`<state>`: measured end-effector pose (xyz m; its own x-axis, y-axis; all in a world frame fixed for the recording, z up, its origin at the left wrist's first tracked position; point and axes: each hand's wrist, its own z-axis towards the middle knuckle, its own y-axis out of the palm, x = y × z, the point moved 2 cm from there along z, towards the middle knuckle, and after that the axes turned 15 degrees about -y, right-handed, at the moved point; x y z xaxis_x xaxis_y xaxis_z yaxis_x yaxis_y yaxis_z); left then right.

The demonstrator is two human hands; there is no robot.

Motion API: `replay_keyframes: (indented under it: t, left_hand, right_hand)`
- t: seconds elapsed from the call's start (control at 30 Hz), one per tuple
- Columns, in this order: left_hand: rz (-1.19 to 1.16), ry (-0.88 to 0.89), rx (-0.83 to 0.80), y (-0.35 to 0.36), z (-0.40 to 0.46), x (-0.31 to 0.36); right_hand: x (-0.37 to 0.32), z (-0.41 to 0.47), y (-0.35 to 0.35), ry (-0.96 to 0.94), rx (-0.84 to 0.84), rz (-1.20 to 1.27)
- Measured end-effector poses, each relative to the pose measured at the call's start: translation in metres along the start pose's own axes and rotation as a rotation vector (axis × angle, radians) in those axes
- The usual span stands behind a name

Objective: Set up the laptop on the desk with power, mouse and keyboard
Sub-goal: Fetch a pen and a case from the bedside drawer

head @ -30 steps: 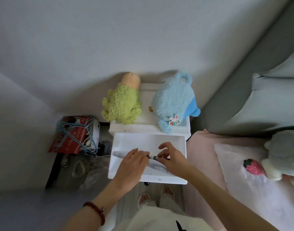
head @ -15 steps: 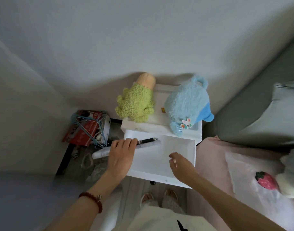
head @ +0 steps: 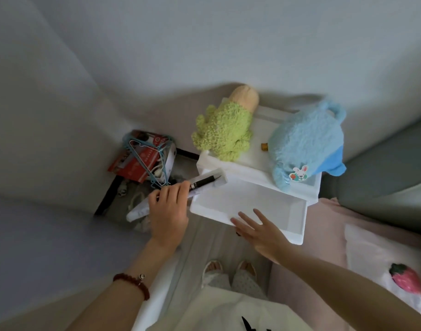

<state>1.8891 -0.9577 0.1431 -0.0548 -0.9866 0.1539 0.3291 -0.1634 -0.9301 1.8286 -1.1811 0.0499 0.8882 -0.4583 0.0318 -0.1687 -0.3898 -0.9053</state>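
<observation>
No laptop, mouse, keyboard or power cable shows in this view. My left hand [head: 168, 209] grips a long clear plastic sleeve [head: 205, 186] with a black pen [head: 203, 181] inside, held over the left corner of an open white drawer [head: 297, 237]. My right hand [head: 259, 229] is flat with fingers apart against the drawer's front edge and holds nothing. The drawer belongs to a small white nightstand [head: 257, 167] and looks bare inside.
A green plush [head: 225, 133] and a blue plush [head: 305, 144] sit on the nightstand top. A box with blue hangers [head: 145, 156] and a bag lie on the floor to the left. A pink bed with a strawberry pillow [head: 406, 279] is at right. My feet [head: 228, 267] are below.
My left hand has lifted the sleeve with the pen out of the drawer and carried it left. My right hand let go of it and moved to the drawer's front edge.
</observation>
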Motion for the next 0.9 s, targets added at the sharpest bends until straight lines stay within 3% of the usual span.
replay_keyframes:
  t: [0.07,0.17,0.33,0.43,0.5,0.57,0.63,0.73,0.9]
  left_hand:
    - [0.02,-0.006,0.013,-0.002,-0.003,-0.001]
    - [0.076,-0.029,0.029,-0.009,-0.009,-0.003]
    - [0.124,-0.111,0.053,-0.026,-0.032,0.001]
    - [0.155,-0.208,0.029,-0.039,-0.051,0.008]
    - [0.137,-0.292,0.002,-0.049,-0.072,0.014]
    - [0.119,-0.387,0.001,-0.061,-0.101,0.019]
    - [0.095,-0.467,0.021,-0.073,-0.134,0.024]
    - [0.078,-0.556,0.072,-0.092,-0.19,0.024]
    - [0.173,-0.83,0.12,-0.137,-0.296,0.002]
  right_hand:
    - [0.02,0.004,0.0,0.022,-0.025,-0.174]
    - [0.048,0.014,-0.002,0.027,-0.19,-0.289]
    - [0.083,0.022,-0.007,0.088,-0.253,-0.274]
    - [0.082,0.019,-0.016,0.088,-0.096,-0.119]
    - [0.068,0.016,-0.029,0.098,0.132,0.213]
    - [0.042,0.014,-0.055,-0.023,0.378,0.547]
    - [0.009,0.014,-0.082,-0.161,0.527,0.698]
    - [-0.035,0.018,-0.114,-0.253,0.582,0.81]
    - [-0.136,0.026,-0.158,-0.607,0.498,0.617]
